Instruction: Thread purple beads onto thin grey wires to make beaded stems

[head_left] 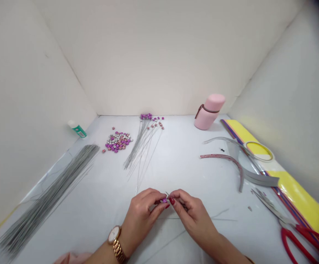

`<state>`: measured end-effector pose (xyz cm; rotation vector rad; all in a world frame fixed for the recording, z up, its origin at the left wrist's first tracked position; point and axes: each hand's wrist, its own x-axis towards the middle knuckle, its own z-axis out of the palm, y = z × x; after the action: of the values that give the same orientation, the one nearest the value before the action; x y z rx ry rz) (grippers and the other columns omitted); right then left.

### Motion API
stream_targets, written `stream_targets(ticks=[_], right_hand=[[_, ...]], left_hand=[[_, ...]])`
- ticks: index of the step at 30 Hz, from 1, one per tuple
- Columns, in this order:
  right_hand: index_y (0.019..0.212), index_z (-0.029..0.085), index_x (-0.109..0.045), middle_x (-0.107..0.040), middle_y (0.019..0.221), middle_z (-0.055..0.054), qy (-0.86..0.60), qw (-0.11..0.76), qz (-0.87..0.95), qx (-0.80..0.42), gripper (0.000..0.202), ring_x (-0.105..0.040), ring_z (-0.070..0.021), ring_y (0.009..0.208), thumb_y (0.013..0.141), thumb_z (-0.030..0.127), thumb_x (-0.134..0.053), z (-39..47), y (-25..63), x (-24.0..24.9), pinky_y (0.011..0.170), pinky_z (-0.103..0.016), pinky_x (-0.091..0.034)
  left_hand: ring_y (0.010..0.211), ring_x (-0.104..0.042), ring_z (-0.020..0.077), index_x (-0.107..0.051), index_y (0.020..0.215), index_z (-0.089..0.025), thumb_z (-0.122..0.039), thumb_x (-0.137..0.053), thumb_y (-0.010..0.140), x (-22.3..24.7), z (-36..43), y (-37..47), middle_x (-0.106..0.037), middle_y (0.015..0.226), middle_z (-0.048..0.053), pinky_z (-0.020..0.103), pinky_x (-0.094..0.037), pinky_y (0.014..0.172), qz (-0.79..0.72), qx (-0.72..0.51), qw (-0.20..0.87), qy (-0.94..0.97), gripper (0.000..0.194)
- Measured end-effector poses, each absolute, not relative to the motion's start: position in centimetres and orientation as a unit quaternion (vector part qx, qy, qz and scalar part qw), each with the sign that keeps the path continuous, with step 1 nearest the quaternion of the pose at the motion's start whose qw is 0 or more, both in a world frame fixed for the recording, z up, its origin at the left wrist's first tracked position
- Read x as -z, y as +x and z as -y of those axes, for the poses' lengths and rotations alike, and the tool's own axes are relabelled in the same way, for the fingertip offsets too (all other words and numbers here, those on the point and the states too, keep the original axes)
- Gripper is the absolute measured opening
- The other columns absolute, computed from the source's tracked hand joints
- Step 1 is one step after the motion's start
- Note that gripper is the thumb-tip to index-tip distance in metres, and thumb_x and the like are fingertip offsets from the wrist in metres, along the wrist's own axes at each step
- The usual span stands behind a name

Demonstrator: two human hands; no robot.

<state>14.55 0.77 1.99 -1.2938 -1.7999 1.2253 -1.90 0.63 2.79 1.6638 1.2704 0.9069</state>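
Observation:
My left hand (145,209) pinches a small purple folded star (164,200) between thumb and fingertips. Close to it, my right hand (190,211) has its thumb and forefinger closed on a thin, pointed metal tool (167,193). Only the tip of that tool shows clearly; the rest is hidden in the fingers. Loose grey wires (225,219) lie on the table by and under my hands. Beyond them rests a bunch of wires (138,143) with purple and pink stars on the far ends.
At left are a pile of stars (118,142), a thick wire bundle (52,190) and a glue stick (78,129). A pink bottle (210,112) stands at the back. To the right lie red-handled scissors (288,223), a tape roll (270,156), curved strips (225,157) and yellow sheets (293,190).

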Motion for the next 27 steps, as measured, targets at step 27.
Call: stream_targets(ticks=[27], right_hand=[[0.093,0.022,-0.058,-0.062,0.074,-0.001,-0.446,0.292,0.746,-0.399,0.023,-0.056,-0.0124,0.066,0.085,0.018,-0.036,-0.6,15.1,-2.6,0.063,-0.021,-0.042]], left_hand=[[0.060,-0.052,0.0070,-0.064,0.079,-0.009,-0.021,-0.060,0.074,-1.4,-1.0,-0.9,-0.059,0.068,0.004,0.017,-0.042,0.059,-0.397,-0.433,0.788,0.182,0.014]])
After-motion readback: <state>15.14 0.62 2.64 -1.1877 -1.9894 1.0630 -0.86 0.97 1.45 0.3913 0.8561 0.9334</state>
